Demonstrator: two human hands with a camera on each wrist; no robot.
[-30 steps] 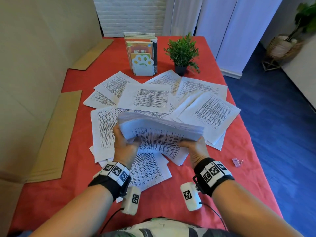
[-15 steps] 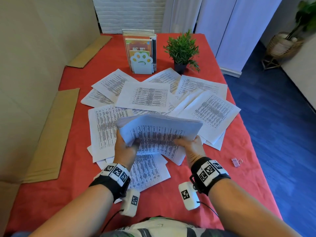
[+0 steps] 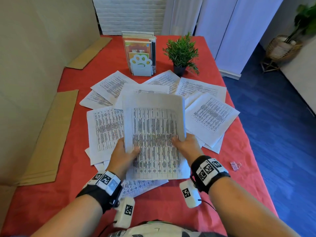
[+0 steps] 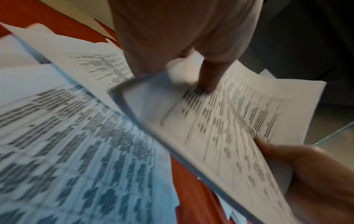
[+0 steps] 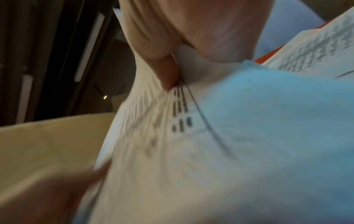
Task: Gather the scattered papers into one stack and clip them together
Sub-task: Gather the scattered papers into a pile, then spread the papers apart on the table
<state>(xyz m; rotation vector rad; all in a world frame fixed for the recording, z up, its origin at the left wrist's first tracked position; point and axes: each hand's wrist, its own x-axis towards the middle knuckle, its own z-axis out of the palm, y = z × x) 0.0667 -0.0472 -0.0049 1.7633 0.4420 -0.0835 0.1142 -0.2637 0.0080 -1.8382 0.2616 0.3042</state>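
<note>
Both hands hold the gathered stack (image 3: 153,127) up off the table (image 3: 171,199), tilted so its printed face looks back at the person. The left hand (image 3: 122,153) pinches the left edge, thumb on the front sheet; the right hand (image 3: 185,145) does the same on the right edge, its grip closed on the paper too. The stack hangs just in front of the bookend (image 3: 141,65), over the loose sheets (image 3: 211,117) that fan out around it on the red cloth.

To my eye this is the squaring step. It would go best with the grip loosened a little and the bottom edge tapped on a bare patch of cloth, so the sheets slide level; a tight pinch would lock in any stagger. Many sheets lie uncollected, so clipping seems a way off. The binder clip (image 3: 235,165) sits well to the right of the stack, near the table edge.

The paw-print bookend holds a row of upright books (image 3: 138,42). Right of it, a small dark pot (image 3: 179,71) carries a green plant (image 3: 182,48).
</note>
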